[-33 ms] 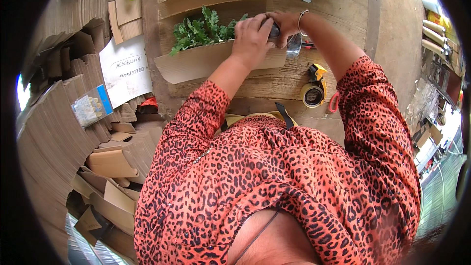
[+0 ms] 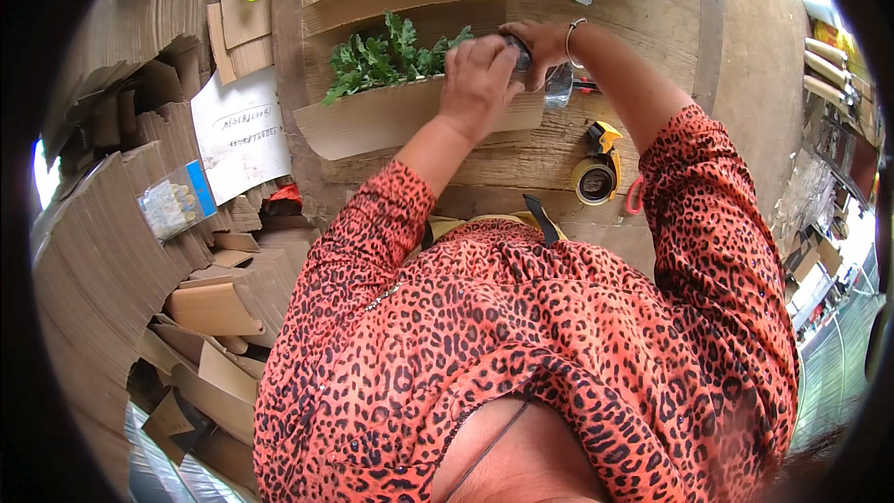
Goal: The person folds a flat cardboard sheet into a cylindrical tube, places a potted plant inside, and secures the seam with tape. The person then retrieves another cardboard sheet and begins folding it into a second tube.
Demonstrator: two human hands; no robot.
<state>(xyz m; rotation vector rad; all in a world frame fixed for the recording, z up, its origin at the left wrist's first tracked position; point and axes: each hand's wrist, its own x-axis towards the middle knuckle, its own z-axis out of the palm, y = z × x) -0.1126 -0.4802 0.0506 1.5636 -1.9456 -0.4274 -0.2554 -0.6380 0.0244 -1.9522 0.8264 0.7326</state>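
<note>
left hand (image 2: 480, 74) is curled over the top of a small dark thing (image 2: 521, 51), right hand (image 2: 540, 42) pinching it from the other side, can't tell what it is. it's at the right end of a long cardboard box (image 2: 391, 121) of leafy greens (image 2: 386, 56), mid worktop (image 2: 652, 0). tape dispenser (image 2: 596, 172) sits toward the near edge.
</note>
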